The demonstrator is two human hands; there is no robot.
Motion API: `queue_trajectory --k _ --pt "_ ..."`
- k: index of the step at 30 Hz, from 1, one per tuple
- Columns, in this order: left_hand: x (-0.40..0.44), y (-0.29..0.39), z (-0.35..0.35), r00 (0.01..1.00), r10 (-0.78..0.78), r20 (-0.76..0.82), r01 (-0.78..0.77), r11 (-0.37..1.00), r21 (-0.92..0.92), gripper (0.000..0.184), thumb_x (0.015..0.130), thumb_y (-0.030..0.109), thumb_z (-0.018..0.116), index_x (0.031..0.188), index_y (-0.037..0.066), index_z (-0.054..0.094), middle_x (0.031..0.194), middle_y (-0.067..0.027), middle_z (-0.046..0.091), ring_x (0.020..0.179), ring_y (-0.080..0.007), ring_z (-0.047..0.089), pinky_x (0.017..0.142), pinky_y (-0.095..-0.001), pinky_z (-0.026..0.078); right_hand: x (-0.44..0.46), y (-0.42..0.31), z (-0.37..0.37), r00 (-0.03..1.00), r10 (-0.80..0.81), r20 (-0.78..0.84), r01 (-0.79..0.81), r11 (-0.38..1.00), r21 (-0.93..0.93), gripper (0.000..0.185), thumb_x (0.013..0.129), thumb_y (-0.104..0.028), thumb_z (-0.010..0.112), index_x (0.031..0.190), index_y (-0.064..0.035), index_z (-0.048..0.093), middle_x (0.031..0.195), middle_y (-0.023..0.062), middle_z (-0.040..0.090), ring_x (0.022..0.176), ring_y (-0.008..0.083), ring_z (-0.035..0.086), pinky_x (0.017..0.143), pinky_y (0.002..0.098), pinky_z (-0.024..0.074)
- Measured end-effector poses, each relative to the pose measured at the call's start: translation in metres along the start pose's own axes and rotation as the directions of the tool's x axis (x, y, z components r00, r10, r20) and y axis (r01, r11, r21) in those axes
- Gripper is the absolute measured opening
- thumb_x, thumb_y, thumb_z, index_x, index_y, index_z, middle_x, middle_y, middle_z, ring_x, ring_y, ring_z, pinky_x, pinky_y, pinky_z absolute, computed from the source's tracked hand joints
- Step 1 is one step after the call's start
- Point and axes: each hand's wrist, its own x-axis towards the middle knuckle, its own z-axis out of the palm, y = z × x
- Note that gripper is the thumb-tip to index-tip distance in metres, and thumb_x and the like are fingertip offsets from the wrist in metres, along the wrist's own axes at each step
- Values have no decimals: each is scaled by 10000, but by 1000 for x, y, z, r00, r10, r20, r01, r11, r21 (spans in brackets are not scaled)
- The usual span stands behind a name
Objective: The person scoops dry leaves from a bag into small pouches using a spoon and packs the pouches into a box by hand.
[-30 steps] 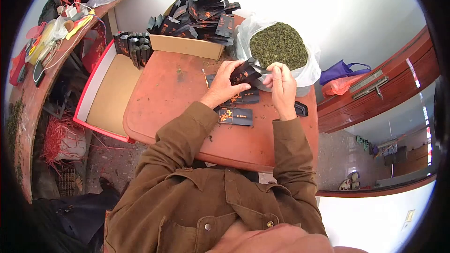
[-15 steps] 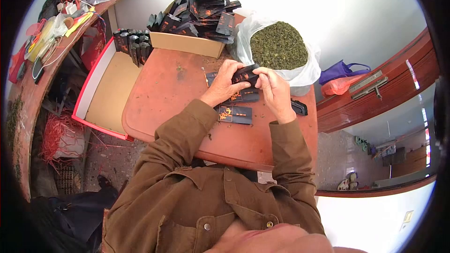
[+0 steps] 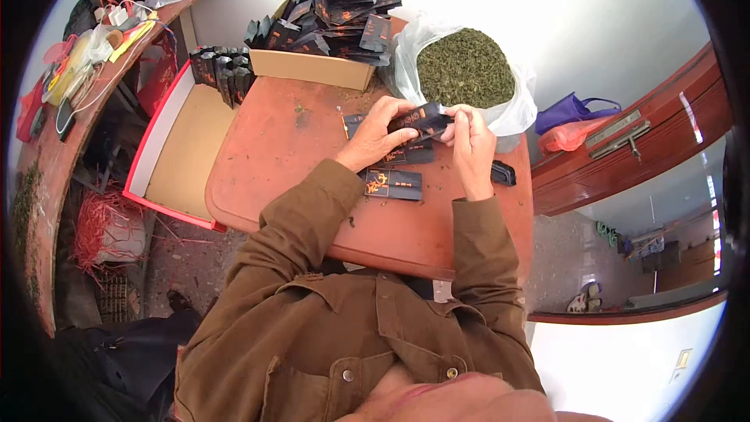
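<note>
My left hand [image 3: 376, 137] is wrapped round a small black packet [image 3: 422, 117] with orange print, held tilted above the table. At the packet's upper right end, my right hand [image 3: 471, 141] is closed in a pinch on its edge. Below the hands, more flat black packets lie on the red-brown table, the nearest one [image 3: 394, 184] printed with orange and white characters. Just behind my right hand stands a clear plastic bag [image 3: 408, 62] full of dried green leaves [image 3: 466, 69]. A small black object [image 3: 504, 173] rests to the right of my right wrist.
A cardboard box [image 3: 312, 69] heaped with black packets stands at the table's back. Left of it, a red-edged tray [image 3: 183, 148] holds several upright packets. A cluttered wooden bench [image 3: 58, 180] is at the far left. Purple and orange bags [image 3: 566, 117] sit at the right.
My right hand pinched the packet end half a second ago, after being raised beside its opening; since then it has shifted slightly right and up. The packet's end now points further right.
</note>
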Motion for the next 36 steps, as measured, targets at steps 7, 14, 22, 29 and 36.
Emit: queue_trajectory --k 7,14,22,29,36 --pt "-1 9 -2 998 65 -3 -64 985 157 698 716 314 848 1282 34 550 1211 -140 546 1159 -341 504 1015 -431 408 11 7 4 989 136 -63 -126 982 140 208 1028 -140 471 1007 -18 638 634 19 616 546 54 548 518 228 445" --pt "-3 13 -4 999 32 -40 -18 951 310 652 740 259 812 1312 71 562 1229 -142 525 1164 -349 495 1024 -442 401 9 -1 -1 993 107 -58 -98 986 134 202 1026 -128 469 1007 -18 638 629 12 607 543 50 544 512 220 441" --pt "-1 16 -7 999 -28 -35 33 988 151 647 737 200 810 1326 81 569 1247 -142 532 1186 -347 495 1023 -426 416 9 -14 -7 998 38 -58 -31 991 128 207 1040 -143 468 1021 -21 633 649 1 603 560 40 547 512 202 436" --pt "0 13 -4 996 -51 -76 55 996 64 654 696 183 840 1285 68 581 1204 -123 575 1159 -335 525 1005 -419 427 9 1 -6 993 116 -1 -110 942 316 231 1061 -199 463 1050 -28 618 671 -3 591 572 31 536 511 186 422" --pt "0 13 -9 997 -77 -21 79 983 164 647 721 188 859 1282 65 561 1238 -90 542 1172 -253 529 898 -373 528 5 -11 -7 995 69 73 -83 974 210 236 1061 -198 475 1076 -39 649 737 14 634 626 48 572 561 207 458"
